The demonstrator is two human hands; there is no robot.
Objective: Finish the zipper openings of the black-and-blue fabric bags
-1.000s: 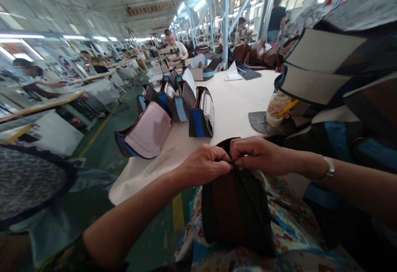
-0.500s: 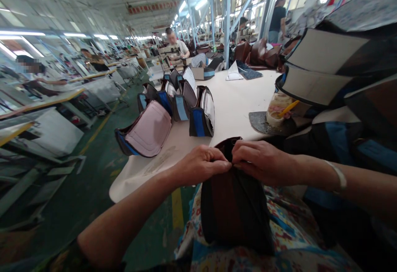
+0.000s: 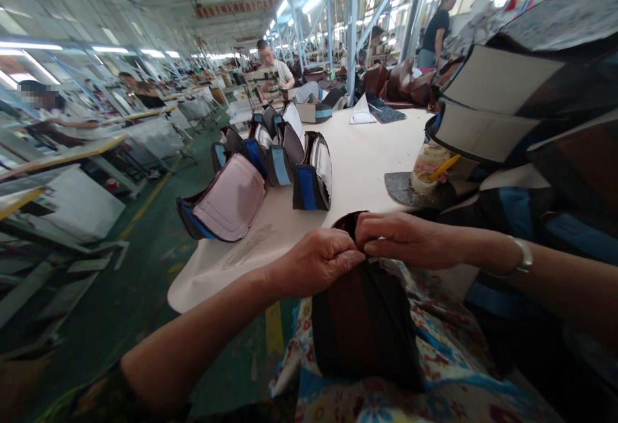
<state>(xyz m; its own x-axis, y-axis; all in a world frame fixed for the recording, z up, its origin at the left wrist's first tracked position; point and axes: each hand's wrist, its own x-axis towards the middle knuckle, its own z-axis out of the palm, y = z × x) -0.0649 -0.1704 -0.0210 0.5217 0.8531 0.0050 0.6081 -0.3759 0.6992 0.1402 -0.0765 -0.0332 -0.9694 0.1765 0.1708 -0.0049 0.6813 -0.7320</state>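
Observation:
A dark bag (image 3: 362, 326) with a brown middle stripe stands upright on my lap, against a floral apron (image 3: 454, 339). Both hands are closed at its top edge. My left hand (image 3: 321, 255) pinches the rim from the left, thumb and fingers pressed together. Close beside it, my right hand (image 3: 403, 239) has its fingers curled over the same rim from the right. The bit of edge between the fingertips is hidden. Just beyond the hands, part of the bag's dark opening shows.
Several similar bags (image 3: 311, 172) stand on the pale table (image 3: 357, 152), one pink-sided bag (image 3: 232, 197) near its left edge. At right, a glue-smeared jar (image 3: 427, 169) with a yellow-handled tool (image 3: 444, 167) sits before a tall stack of bag pieces (image 3: 487, 120). Co-workers sit farther off.
My right hand has shifted slightly left and up along the bag's rim, its fingers curling further over. The left hand stays pinched at nearly the same spot.

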